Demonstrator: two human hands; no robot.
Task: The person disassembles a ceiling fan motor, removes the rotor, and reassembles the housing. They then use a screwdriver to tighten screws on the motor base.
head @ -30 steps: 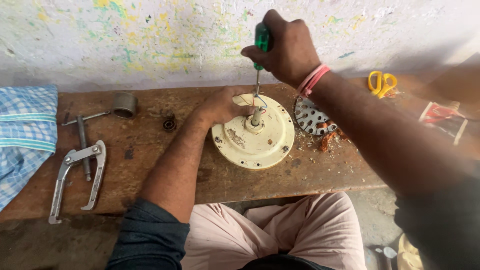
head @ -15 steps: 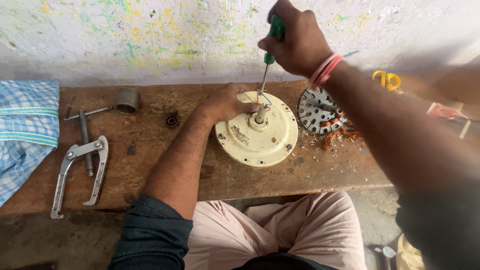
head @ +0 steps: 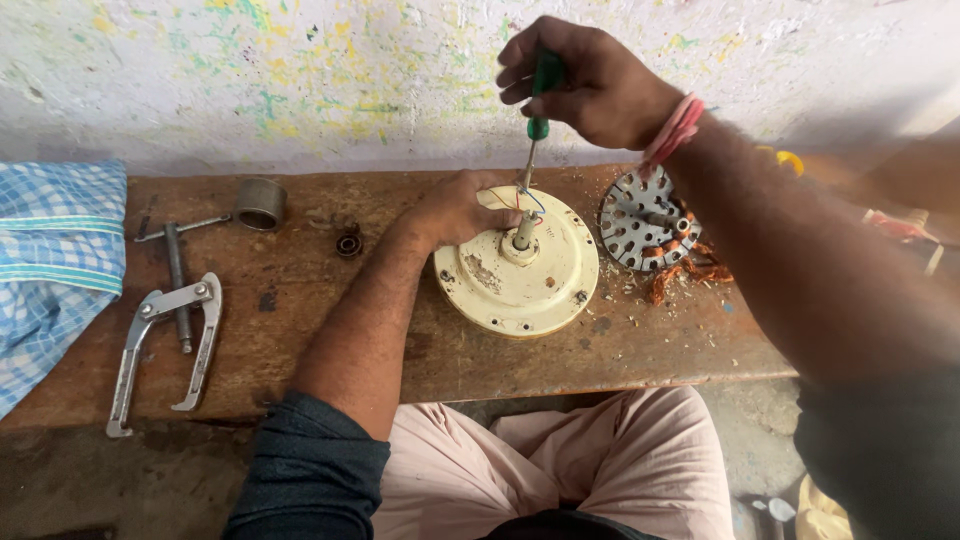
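- Head view: a cream round motor housing [head: 520,268] lies flat on a worn wooden bench [head: 300,310], near the front edge and right of the middle.
- The left hand [head: 462,207] rests on the housing's far left rim, fingers curled against it, steadying it.
- The right hand [head: 585,80] is raised above the housing, fingers pressed together around the green handle of a screwdriver [head: 537,110].
- The screwdriver stands nearly upright, its shaft running down to the short shaft at the housing's centre, where thin red and blue wires [head: 522,200] come out.
- Just beside the housing's right side lies a round perforated metal core [head: 640,222] with copper windings [head: 685,272] trailing toward the front edge.
- Toward the bench's left end lies a two-jaw metal puller [head: 165,345], with a long screw bar [head: 177,265] touching it.
- Near the back edge stands a short metal sleeve [head: 260,203]; a small dark bearing [head: 349,243] sits to its right.
- A blue checked cloth [head: 50,270] covers the left end.
- The right forearm hides much of the bench's right end; a yellow object [head: 788,158] peeks from behind it.
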